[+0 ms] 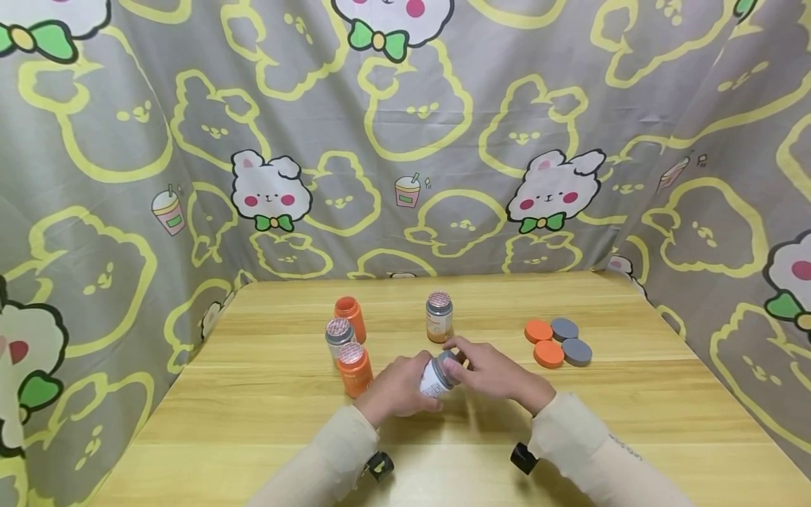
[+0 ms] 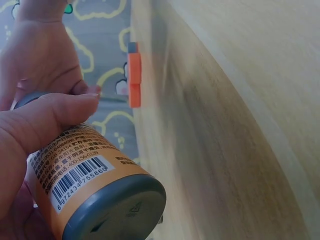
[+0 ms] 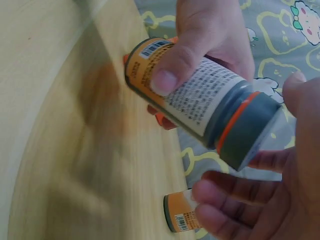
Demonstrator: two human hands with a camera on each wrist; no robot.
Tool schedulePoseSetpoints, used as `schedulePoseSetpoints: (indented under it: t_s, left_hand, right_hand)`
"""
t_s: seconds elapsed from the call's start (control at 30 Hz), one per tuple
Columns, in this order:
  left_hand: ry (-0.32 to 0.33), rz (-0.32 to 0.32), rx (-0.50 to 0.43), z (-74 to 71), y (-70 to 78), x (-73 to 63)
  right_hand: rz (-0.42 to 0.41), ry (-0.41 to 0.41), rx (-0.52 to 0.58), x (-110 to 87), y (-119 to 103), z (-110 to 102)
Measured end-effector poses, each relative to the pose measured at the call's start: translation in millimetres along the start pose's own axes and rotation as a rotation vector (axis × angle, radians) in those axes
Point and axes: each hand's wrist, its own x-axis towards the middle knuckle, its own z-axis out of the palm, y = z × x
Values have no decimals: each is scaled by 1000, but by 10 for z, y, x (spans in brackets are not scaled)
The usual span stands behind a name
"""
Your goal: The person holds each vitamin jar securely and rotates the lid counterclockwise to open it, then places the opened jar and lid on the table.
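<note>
My left hand (image 1: 400, 387) grips a grey bottle (image 3: 197, 97) with a white and orange label, tilted above the table. Its base and barcode face the left wrist view. A grey cap (image 3: 250, 132) sits on its mouth, with an orange ring showing at the cap's lower edge in the right wrist view. My right hand (image 1: 497, 373) is around the cap end, thumb and fingers spread on either side. In the right wrist view, gaps show between the cap and the thumb and nearest fingers. Just behind stands another grey bottle (image 1: 439, 324), its top silvery and capless.
Left of my hands stand an orange bottle (image 1: 356, 377) and a grey bottle (image 1: 338, 338) with silvery tops, and an orange bottle (image 1: 355, 324) with an open mouth. To the right lie orange caps (image 1: 548, 354) and grey caps (image 1: 577, 351). A patterned curtain (image 1: 405, 141) surrounds the wooden table (image 1: 633, 422).
</note>
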Motion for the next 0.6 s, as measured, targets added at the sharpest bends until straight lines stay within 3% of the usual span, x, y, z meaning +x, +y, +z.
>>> schedulePoseSetpoints:
  t_s: [0.37,0.6]
  left_hand:
    - [-13,-23,13,21,-1,0]
    - [-11,-14,7,24,17,3]
  right_hand:
    - [-39,-52,67,-19,-17,-17]
    - [-33,14,18,-11,8,7]
